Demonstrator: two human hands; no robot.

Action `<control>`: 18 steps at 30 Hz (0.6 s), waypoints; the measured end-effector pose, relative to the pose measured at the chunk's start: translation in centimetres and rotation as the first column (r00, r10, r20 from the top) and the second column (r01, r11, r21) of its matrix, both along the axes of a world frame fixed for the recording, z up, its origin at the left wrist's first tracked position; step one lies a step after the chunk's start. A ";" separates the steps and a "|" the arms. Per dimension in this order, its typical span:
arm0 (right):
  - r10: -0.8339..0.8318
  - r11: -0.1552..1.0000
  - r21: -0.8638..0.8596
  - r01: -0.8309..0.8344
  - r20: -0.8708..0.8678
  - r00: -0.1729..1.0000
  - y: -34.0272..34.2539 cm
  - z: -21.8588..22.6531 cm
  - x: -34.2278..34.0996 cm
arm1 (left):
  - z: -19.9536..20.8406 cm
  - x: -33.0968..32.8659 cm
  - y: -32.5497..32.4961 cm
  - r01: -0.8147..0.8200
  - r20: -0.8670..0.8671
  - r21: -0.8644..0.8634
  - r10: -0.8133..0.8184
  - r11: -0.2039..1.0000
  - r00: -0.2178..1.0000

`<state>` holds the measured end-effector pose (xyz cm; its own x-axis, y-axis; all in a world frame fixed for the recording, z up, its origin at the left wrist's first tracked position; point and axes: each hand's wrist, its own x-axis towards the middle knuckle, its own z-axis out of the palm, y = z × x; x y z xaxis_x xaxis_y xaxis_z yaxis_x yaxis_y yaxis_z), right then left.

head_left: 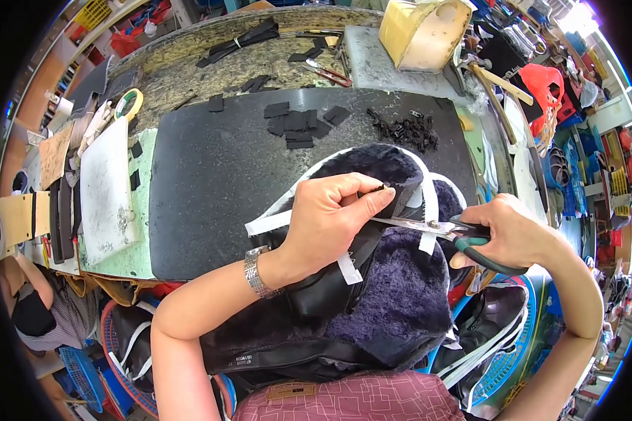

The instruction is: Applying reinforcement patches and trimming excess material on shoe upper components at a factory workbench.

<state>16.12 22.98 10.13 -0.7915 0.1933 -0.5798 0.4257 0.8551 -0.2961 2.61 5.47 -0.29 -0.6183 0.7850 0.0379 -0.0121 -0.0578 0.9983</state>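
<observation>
Across my lap and the table edge lies a black boot upper (407, 295) with dark purple fur lining and white tape (270, 223) along its edges. My left hand (323, 217) is closed, thumb and forefinger pinching a dark edge of the upper; a small dark bit shows at the fingertips. In my right hand (516, 231) are scissors (434, 226) with green and black handles. Their blades point left across the upper, just below my left thumb, beside a black strip. How far the blades are apart is hard to make out.
A black mat (203, 175) carries flat black pieces (295, 121) and a pile of small black parts (406, 130). Behind it lie red-handled pliers (330, 72) and a yellowish block (425, 35). At right is a hammer (495, 81); baskets (516, 344) of boot uppers stand below. Another person (49, 302) sits at left.
</observation>
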 end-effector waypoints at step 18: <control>0.147 0.986 0.072 -0.148 0.018 0.989 -0.2 -1.3 0.7 | -1.5 0.6 0.6 -0.087 -0.329 -0.017 0.076 0.996 0.941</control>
